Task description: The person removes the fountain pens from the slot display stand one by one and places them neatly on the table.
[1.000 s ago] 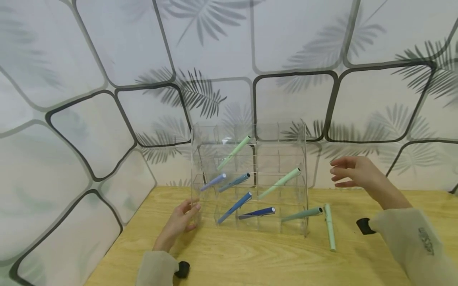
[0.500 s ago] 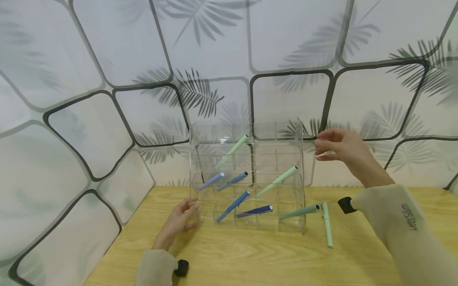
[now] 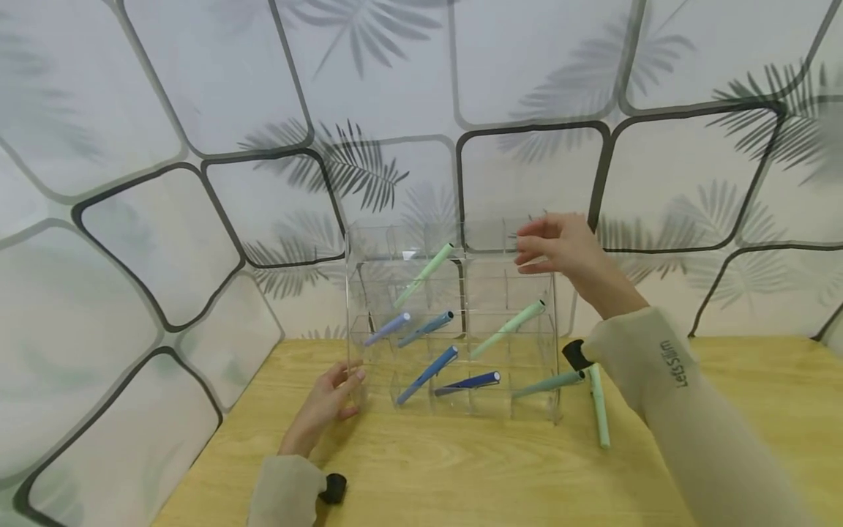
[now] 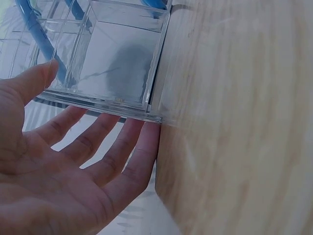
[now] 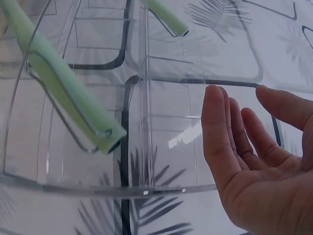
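Note:
A clear acrylic tiered rack [image 3: 454,414] holds several slanted pens, among them a pale green pen [image 3: 424,274] high up, a second pale green pen [image 3: 507,329] at mid-right, a lavender pen [image 3: 388,329] and a dark blue pen [image 3: 467,383]. Against the rack's lower left side rest the fairly straight fingers of my left hand [image 3: 323,406]; its thumb [image 4: 41,78] lies near the front. My right hand [image 3: 556,245] is raised at the rack's upper right, empty, its fingers loosely bent and spread from the thumb in the right wrist view.
One light green pen [image 3: 599,410] lies on the wooden table [image 3: 428,468], right of the rack and partly behind my right sleeve. A teal pen [image 3: 549,383] juts from the bottom tier's right end. Patterned cloth [image 3: 527,73] hangs behind.
My right hand has moved left and upward, from beside the rack to its upper right corner. My left hand stays at the rack's left side. The pens keep their places.

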The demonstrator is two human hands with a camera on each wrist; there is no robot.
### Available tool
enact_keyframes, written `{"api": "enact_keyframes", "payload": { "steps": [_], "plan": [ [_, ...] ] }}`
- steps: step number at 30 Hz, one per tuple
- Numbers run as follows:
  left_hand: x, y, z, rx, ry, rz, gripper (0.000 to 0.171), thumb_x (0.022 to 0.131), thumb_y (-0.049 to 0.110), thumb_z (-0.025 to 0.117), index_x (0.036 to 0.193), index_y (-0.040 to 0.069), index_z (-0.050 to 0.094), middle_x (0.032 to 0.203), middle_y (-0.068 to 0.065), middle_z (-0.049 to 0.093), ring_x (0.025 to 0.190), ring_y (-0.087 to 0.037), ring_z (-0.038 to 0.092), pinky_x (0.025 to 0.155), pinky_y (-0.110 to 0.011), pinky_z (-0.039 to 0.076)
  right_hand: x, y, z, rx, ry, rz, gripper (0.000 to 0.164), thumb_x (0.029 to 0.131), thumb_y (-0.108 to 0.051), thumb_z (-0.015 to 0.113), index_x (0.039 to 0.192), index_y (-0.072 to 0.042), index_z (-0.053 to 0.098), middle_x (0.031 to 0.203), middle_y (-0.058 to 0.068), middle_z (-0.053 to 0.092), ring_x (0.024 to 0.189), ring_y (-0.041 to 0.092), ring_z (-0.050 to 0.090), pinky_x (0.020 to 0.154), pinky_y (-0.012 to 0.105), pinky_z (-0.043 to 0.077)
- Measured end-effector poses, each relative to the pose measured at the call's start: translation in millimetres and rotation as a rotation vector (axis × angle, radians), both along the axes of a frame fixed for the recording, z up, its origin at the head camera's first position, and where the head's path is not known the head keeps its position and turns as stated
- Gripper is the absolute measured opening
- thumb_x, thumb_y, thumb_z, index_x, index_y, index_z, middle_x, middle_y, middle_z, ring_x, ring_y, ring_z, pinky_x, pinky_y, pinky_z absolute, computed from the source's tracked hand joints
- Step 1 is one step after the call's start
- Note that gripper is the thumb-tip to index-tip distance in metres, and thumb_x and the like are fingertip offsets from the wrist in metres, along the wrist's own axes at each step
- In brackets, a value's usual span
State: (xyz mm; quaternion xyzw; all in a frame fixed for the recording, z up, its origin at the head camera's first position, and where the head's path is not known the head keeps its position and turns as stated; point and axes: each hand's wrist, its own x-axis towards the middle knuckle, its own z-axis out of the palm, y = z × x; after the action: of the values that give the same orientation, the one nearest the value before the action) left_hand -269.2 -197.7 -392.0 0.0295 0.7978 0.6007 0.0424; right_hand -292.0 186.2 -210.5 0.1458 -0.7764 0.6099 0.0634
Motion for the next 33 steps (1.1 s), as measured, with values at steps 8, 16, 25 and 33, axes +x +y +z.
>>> {"api": "enact_keyframes", "payload": {
  "steps": [8, 16, 25, 33],
  "plan": [
    [0.8, -0.9, -0.3, 0.006, 0.010, 0.011, 0.052, 0.106, 0.025, 0.057, 0.149, -0.002, 0.044, 0.147, -0.031, 0.044, 0.135, -0.047, 0.041, 0.082, -0.040, 0.060, -7.8, -36.6, -5.0, -0.031, -0.062, 0.030, 0.035, 0.104, -0.006, 0.056, 0.132, 0.014, 0.048, 0.126, 0.023, 0.055, 0.088, 0.012, 0.068, 0.086, 0.034, 0.059],
    [1.8, 0.7, -2.2, 0.016, 0.013, 0.017, 0.050, 0.106, 0.023, 0.057, 0.148, -0.003, 0.044, 0.146, -0.031, 0.044, 0.134, -0.045, 0.043, 0.080, -0.040, 0.060, -14.9, -54.7, -11.3, -0.112, -0.082, 0.072, 0.036, 0.104, -0.002, 0.056, 0.134, 0.016, 0.046, 0.132, 0.027, 0.053, 0.100, 0.022, 0.066, 0.097, 0.041, 0.054],
    [0.4, 0.6, -2.0, 0.005, 0.020, 0.027, 0.047, 0.107, 0.019, 0.055, 0.147, -0.003, 0.045, 0.145, -0.031, 0.046, 0.134, -0.046, 0.044, 0.079, -0.040, 0.060, -17.2, -64.6, -14.0, -0.192, -0.140, 0.130, 0.048, 0.103, 0.000, 0.055, 0.145, 0.014, 0.036, 0.142, 0.029, 0.044, 0.129, 0.041, 0.051, 0.106, 0.041, 0.047],
    [-0.1, 0.6, -2.8, 0.006, 0.025, 0.029, 0.047, 0.106, 0.020, 0.056, 0.147, -0.002, 0.047, 0.145, -0.030, 0.047, 0.133, -0.045, 0.045, 0.078, -0.039, 0.060, -22.2, -71.1, -15.0, -0.237, -0.181, 0.160, 0.050, 0.103, 0.003, 0.054, 0.147, 0.014, 0.032, 0.143, 0.029, 0.041, 0.131, 0.042, 0.049, 0.106, 0.040, 0.048]
  ]
}}
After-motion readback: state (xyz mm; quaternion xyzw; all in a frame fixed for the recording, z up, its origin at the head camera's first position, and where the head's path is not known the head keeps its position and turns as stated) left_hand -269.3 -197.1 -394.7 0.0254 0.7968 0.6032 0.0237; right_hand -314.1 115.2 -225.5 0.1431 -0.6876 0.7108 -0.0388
